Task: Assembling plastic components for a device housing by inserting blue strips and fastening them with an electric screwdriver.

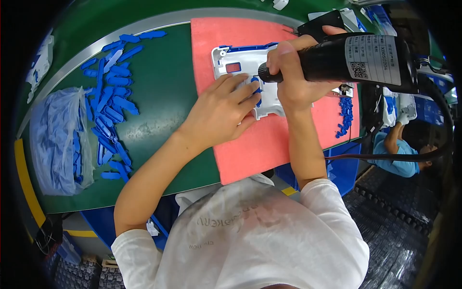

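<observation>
White plastic panel (pixel 250 72) on pink mat (pixel 269 139) — left hand (pixel 222 110) open, pressing it flat; right hand (pixel 292 72) gripping black electric screwdriver (pixel 351 60) — loose blue clips (pixel 110 96) alongside.

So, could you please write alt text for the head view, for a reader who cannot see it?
Seen from above, a person's right hand grips a black electric screwdriver against a white plastic panel on a pink foam mat, while the left hand presses the panel flat. Loose blue plastic clips and a clear bag lie on the green table.
</observation>
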The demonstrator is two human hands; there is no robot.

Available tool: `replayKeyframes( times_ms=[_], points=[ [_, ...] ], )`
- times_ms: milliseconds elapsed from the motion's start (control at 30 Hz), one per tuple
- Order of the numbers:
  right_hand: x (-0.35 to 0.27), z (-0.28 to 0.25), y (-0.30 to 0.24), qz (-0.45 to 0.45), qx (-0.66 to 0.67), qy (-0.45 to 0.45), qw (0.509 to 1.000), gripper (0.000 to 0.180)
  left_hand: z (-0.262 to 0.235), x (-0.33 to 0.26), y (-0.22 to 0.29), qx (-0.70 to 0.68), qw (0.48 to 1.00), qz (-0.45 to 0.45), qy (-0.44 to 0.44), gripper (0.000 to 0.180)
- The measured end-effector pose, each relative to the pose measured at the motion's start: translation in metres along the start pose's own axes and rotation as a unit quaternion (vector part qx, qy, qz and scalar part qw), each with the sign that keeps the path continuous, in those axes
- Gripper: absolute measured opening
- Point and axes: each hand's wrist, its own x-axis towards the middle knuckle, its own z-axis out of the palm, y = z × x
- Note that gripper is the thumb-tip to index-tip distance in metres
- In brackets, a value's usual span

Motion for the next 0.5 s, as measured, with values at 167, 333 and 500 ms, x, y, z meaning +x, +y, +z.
replayKeyframes(
  times_ms=[167,333,500],
  points=[
    [-0.001,-0.004,0.003,-0.026,-0.016,-0.013,0.999,0.056,0.000,0.000,0.001,-0.001,1.000,0.003,-0.005,0.035],
    [-0.003,-0.007,0.007,-0.045,0.008,-0.069,0.997,0.076,0.000,-0.003,0.002,-0.007,1.000,-0.002,0.006,0.035],
    [0.000,-0.017,0.008,-0.073,-0.044,-0.111,0.990,0.074,0.000,-0.002,-0.001,-0.020,1.000,-0.001,0.008,0.034]
  ],
)
